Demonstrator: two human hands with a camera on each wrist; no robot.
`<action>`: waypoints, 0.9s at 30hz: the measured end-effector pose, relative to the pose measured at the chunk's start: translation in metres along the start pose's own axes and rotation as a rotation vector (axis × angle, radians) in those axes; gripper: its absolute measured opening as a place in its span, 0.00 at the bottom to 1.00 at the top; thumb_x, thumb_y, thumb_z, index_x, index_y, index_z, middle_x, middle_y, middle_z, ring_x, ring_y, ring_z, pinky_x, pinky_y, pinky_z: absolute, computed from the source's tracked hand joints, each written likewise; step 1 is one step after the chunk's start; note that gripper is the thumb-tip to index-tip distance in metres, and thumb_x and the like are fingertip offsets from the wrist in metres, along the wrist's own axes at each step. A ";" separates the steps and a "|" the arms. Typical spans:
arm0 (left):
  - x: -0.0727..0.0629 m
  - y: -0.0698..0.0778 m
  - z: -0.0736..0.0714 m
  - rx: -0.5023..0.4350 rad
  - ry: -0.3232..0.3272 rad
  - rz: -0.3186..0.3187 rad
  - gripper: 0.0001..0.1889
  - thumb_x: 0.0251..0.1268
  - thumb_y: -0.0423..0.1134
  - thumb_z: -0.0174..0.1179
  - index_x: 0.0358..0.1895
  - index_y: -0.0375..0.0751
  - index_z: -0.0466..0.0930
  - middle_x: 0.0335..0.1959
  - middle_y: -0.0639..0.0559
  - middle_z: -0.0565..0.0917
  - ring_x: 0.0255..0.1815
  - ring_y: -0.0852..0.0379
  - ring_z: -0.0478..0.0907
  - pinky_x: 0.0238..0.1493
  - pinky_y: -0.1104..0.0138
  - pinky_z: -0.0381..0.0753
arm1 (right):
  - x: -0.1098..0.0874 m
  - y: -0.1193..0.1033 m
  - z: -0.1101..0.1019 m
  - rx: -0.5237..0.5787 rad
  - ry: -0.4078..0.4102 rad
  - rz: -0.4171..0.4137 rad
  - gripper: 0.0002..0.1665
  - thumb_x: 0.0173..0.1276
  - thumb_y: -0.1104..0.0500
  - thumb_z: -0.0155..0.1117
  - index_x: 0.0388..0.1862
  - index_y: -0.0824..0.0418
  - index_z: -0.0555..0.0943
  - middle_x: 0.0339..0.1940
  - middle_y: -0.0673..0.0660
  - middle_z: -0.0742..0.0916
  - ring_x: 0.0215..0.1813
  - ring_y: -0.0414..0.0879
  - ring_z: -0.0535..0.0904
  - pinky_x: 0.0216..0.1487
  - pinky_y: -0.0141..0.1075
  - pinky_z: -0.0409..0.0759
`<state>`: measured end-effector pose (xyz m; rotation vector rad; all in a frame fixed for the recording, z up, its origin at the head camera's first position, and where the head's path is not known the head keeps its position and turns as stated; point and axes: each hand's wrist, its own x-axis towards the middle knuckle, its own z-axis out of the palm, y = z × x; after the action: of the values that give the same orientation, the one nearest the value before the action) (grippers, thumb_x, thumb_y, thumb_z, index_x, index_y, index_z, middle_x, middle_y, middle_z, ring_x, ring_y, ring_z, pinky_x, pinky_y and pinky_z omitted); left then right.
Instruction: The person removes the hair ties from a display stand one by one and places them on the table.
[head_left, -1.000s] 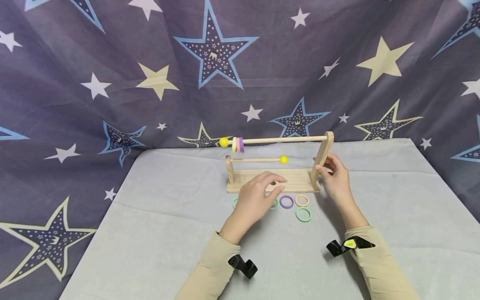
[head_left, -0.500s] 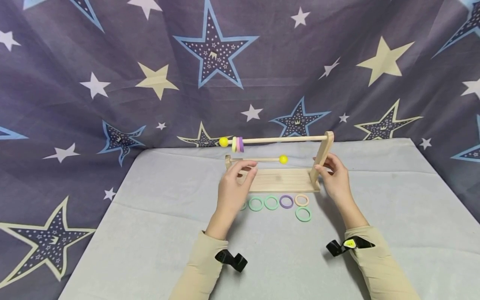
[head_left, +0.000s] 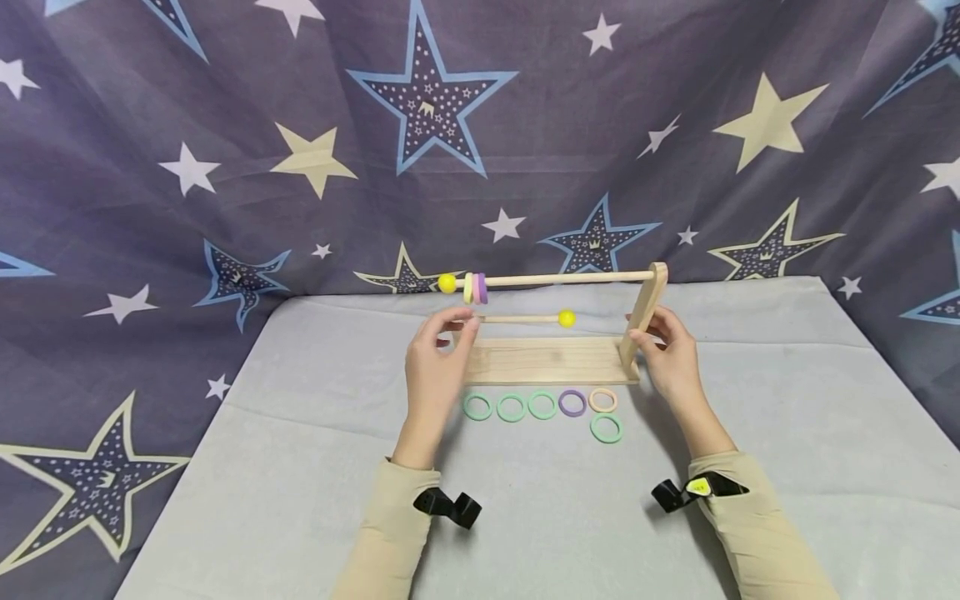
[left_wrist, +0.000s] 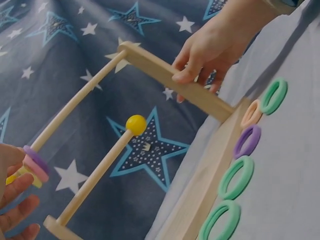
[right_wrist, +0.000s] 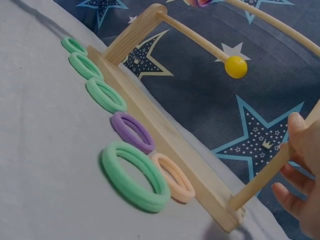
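Note:
My right hand (head_left: 672, 354) grips the taller right post (head_left: 647, 312) of a wooden two-rod stand, thumb in front and fingers behind. My left hand (head_left: 437, 367) is raised at the stand's left end, thumb and forefinger apart, overlapping the short left post in the head view. In the left wrist view its fingers (left_wrist: 17, 212) lie beside the hair ties (left_wrist: 36, 167) on the upper rod, with nothing seen between them. Yellow, pink and purple ties hang there near the yellow end ball (head_left: 447, 284). The lower rod (head_left: 521, 319) is bare, ending in another yellow ball (head_left: 567, 318).
In front of the base (head_left: 555, 362) lies a row of hair ties: several green (head_left: 512, 407), one purple (head_left: 572, 403) and one peach (head_left: 603, 400). A green tie (head_left: 607, 428) sits nearer me. Star-patterned cloth (head_left: 420, 208) hangs behind the grey-covered table (head_left: 300, 500).
My left hand has moved left and up from over the base to the stand's left end, uncovering the green hair ties. The right hand stays on the post.

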<state>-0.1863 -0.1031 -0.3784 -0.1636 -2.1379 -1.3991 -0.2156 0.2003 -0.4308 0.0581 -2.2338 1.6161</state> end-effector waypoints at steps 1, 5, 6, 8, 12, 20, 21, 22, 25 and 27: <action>0.001 -0.001 -0.001 0.000 0.007 0.000 0.11 0.67 0.43 0.66 0.47 0.43 0.86 0.44 0.53 0.86 0.43 0.58 0.81 0.44 0.58 0.77 | 0.000 0.000 0.000 -0.004 0.001 0.000 0.26 0.68 0.64 0.65 0.64 0.66 0.75 0.55 0.65 0.84 0.47 0.29 0.75 0.46 0.24 0.74; 0.006 -0.002 -0.004 0.021 0.033 -0.006 0.11 0.67 0.43 0.65 0.47 0.42 0.86 0.44 0.52 0.86 0.43 0.56 0.82 0.45 0.56 0.78 | 0.000 0.002 0.001 -0.019 0.001 -0.002 0.26 0.68 0.65 0.65 0.64 0.67 0.74 0.56 0.67 0.84 0.48 0.28 0.75 0.46 0.24 0.74; 0.007 -0.002 -0.004 0.035 0.041 -0.009 0.11 0.67 0.44 0.65 0.47 0.43 0.86 0.44 0.52 0.86 0.43 0.55 0.82 0.45 0.56 0.78 | 0.000 0.002 0.001 -0.023 0.001 -0.003 0.26 0.68 0.65 0.65 0.64 0.67 0.74 0.56 0.67 0.83 0.48 0.27 0.75 0.46 0.24 0.74; 0.008 -0.002 -0.005 0.064 0.059 -0.017 0.12 0.66 0.44 0.65 0.47 0.43 0.86 0.44 0.52 0.86 0.43 0.52 0.82 0.45 0.57 0.78 | 0.000 0.002 0.001 -0.027 0.000 -0.005 0.26 0.69 0.65 0.65 0.64 0.67 0.74 0.56 0.67 0.83 0.48 0.27 0.75 0.46 0.24 0.74; 0.011 -0.004 -0.004 0.091 0.079 -0.029 0.11 0.66 0.44 0.66 0.46 0.44 0.86 0.43 0.52 0.87 0.43 0.50 0.83 0.44 0.60 0.78 | 0.000 0.002 0.001 -0.016 -0.001 -0.009 0.25 0.69 0.65 0.65 0.64 0.67 0.74 0.56 0.67 0.84 0.48 0.28 0.75 0.46 0.24 0.74; 0.016 -0.007 0.001 0.100 0.065 -0.044 0.12 0.65 0.46 0.67 0.47 0.46 0.86 0.44 0.55 0.86 0.45 0.56 0.81 0.44 0.61 0.76 | 0.000 0.002 0.000 -0.006 -0.002 -0.015 0.25 0.69 0.64 0.64 0.64 0.68 0.74 0.55 0.66 0.84 0.48 0.28 0.75 0.46 0.24 0.75; 0.017 -0.007 0.001 0.106 0.063 -0.048 0.12 0.65 0.46 0.67 0.47 0.47 0.86 0.44 0.55 0.86 0.45 0.56 0.81 0.44 0.61 0.76 | 0.000 0.002 0.000 -0.009 -0.002 -0.016 0.25 0.69 0.64 0.64 0.64 0.68 0.74 0.55 0.66 0.84 0.48 0.28 0.75 0.46 0.24 0.75; 0.017 -0.006 0.002 0.111 0.062 -0.052 0.12 0.65 0.47 0.67 0.47 0.47 0.86 0.44 0.56 0.86 0.45 0.57 0.81 0.44 0.61 0.76 | 0.000 0.001 0.000 -0.011 -0.003 -0.017 0.25 0.69 0.64 0.64 0.64 0.68 0.74 0.55 0.66 0.84 0.48 0.29 0.75 0.46 0.24 0.75; 0.018 -0.006 0.003 0.122 0.060 -0.059 0.13 0.64 0.49 0.67 0.46 0.48 0.87 0.43 0.57 0.86 0.45 0.55 0.81 0.43 0.61 0.76 | 0.000 0.001 -0.001 -0.015 -0.006 -0.018 0.26 0.69 0.63 0.65 0.64 0.67 0.74 0.55 0.65 0.84 0.49 0.30 0.75 0.46 0.24 0.75; 0.018 -0.005 0.003 0.128 0.062 -0.060 0.13 0.64 0.49 0.67 0.46 0.48 0.87 0.43 0.57 0.86 0.44 0.55 0.82 0.42 0.60 0.76 | 0.000 0.001 -0.001 -0.019 -0.007 -0.016 0.26 0.69 0.63 0.65 0.65 0.67 0.74 0.56 0.65 0.84 0.49 0.30 0.75 0.46 0.24 0.75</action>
<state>-0.2044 -0.1060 -0.3736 -0.0063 -2.1895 -1.2783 -0.2153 0.2014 -0.4316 0.0769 -2.2479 1.5882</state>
